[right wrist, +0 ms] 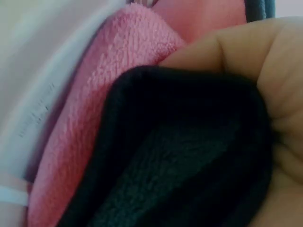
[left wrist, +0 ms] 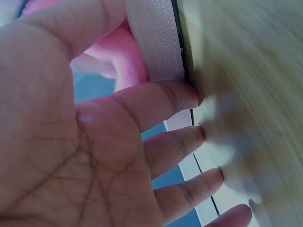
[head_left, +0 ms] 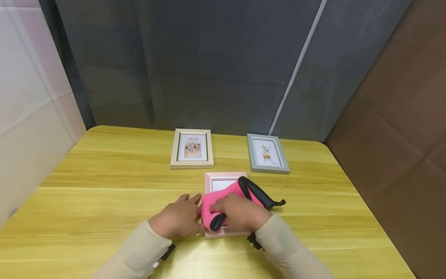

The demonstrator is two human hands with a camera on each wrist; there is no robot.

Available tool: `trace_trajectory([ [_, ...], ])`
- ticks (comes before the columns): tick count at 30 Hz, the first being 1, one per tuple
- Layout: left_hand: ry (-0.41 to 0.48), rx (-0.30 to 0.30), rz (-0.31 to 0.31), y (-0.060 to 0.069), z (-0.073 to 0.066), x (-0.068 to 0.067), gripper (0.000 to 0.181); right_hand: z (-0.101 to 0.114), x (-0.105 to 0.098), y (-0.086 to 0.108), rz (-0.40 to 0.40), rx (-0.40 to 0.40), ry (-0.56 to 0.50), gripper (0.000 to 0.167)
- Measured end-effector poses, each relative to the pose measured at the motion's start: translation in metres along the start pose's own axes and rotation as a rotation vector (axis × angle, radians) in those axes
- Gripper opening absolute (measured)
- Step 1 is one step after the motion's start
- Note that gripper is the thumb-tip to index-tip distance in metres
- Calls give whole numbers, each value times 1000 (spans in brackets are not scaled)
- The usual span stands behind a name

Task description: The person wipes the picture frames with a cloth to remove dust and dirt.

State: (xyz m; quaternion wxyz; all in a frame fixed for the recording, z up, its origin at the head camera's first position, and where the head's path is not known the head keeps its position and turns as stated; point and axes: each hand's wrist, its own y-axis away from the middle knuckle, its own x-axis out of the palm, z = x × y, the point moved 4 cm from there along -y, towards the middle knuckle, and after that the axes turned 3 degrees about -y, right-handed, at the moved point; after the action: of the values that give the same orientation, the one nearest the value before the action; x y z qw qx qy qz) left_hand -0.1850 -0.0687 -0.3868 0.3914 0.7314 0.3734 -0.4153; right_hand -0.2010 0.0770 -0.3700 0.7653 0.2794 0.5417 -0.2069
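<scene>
A pink picture frame point(head_left: 209, 180) lies flat on the table, its lower part mostly hidden by a pink cloth with black edging point(head_left: 213, 199). My right hand point(head_left: 240, 211) grips the bunched cloth and holds it against the frame's face. In the right wrist view, the fluffy cloth point(right wrist: 128, 42) folds around a black edge beside the fingers. My left hand point(head_left: 181, 217) rests at the frame's left side. Up close in the left wrist view, its fingers point(left wrist: 156, 101) stretch out fairly straight, with the index finger touching the frame's side edge point(left wrist: 156, 42).
Behind the pink frame, a cream frame with a flower picture point(head_left: 174, 155) lies to the left and a grey-green frame with a plant picture point(head_left: 283, 164) to the right. The wood-grain table point(head_left: 104, 186) meets a dark curtain point(head_left: 209, 69) at the back.
</scene>
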Motion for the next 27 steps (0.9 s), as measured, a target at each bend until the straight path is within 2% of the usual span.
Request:
trace_trajectory([
  [2,-13,-16,10,-1,0,1,65,4,3,7,-16,-47,19,35],
  [5,-12,-29,21,-1,1,2,68,5,7,13,-35,-72,-2,36],
  [10,-10,-19,23,-4,0,1,70,-3,5,15,-81,-77,-155,28],
  [13,-24,-6,26,-5,0,1,72,-14,-2,19,-136,-42,-232,26],
  [15,-34,2,33,-6,-1,2,74,-25,-11,22,-211,24,-279,28],
  [17,-34,3,40,-5,-2,3,75,-39,-21,27,-337,150,-309,29],
  [20,-33,4,42,-5,-3,5,76,-57,-37,33,-545,336,-305,37],
  [22,-34,1,39,-5,-3,5,76,-64,-40,30,-610,426,-272,41],
  [24,-36,-3,37,-5,-3,6,76,-66,-37,21,-585,455,-238,44],
  [27,-36,0,36,-5,-3,6,75,-64,-23,2,-427,419,-188,46],
])
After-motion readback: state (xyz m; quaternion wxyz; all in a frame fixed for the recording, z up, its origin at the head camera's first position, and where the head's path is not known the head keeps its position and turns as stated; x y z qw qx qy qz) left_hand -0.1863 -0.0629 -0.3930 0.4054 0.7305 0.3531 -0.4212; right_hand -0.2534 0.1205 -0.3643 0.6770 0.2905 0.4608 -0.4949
